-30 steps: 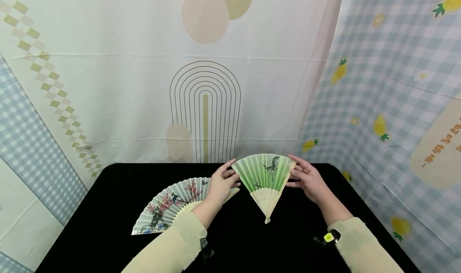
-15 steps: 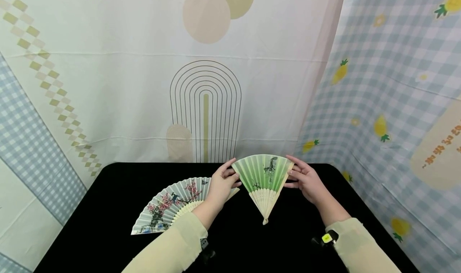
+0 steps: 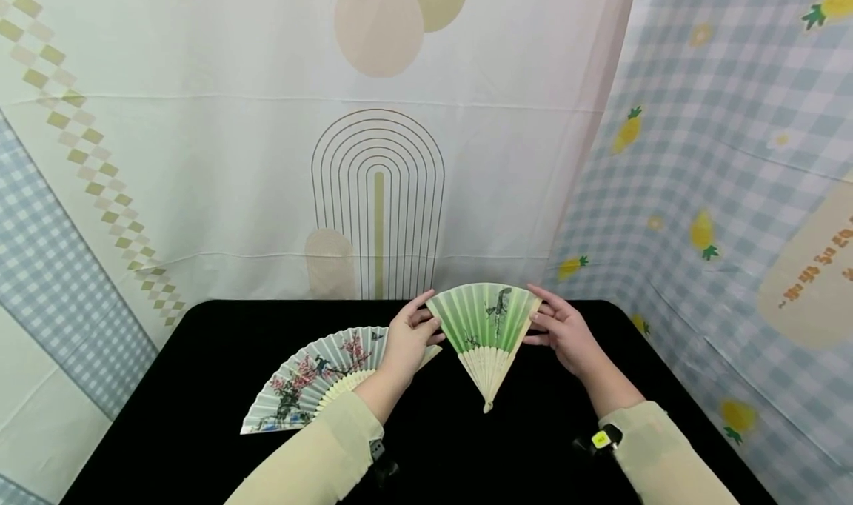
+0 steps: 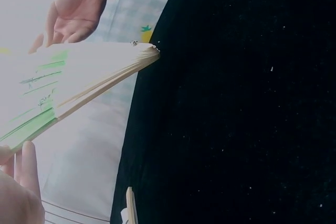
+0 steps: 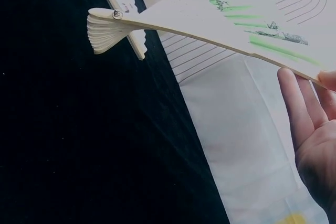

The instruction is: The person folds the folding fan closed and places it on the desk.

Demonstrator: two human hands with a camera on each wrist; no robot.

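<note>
L hand (image 3: 408,340) grips the left edge of the green fan (image 3: 485,321), thumb over the front, fingers behind the outer rib. R hand (image 3: 565,332) grips the right edge the same way, thumb on top, fingers (image 5: 300,109) fairly straight along the rib in the R wrist view. Green fan is held partly spread, raised off the black table (image 3: 200,386), approx. centre-rear of the table, between both hands; pivot end (image 3: 487,406) points down toward the person, leaf edge up toward the backdrop. L wrist view shows the fan from the side: ribs stacked close, pivot rivet (image 4: 134,43) clear of the table, R hand (image 4: 71,17) visible beyond it. R wrist view shows the pivot (image 5: 116,14) w/ ribs bunched below it, green bamboo print on the leaf. Second fan, white w/ pink blossom print (image 3: 313,378), lies fully open and flat on the table, left of the green fan, partly under the L forearm; its right end sits just beside the L hand, contact cannot be told. Both sleeves (image 3: 320,453) pale yellow-green; a small yellow tag (image 3: 605,439) on the R wrist. Backdrop: cream cloth w/ arch pattern (image 3: 377,201) behind, blue check cloth w/ pineapples (image 3: 720,194) on the right.
</note>
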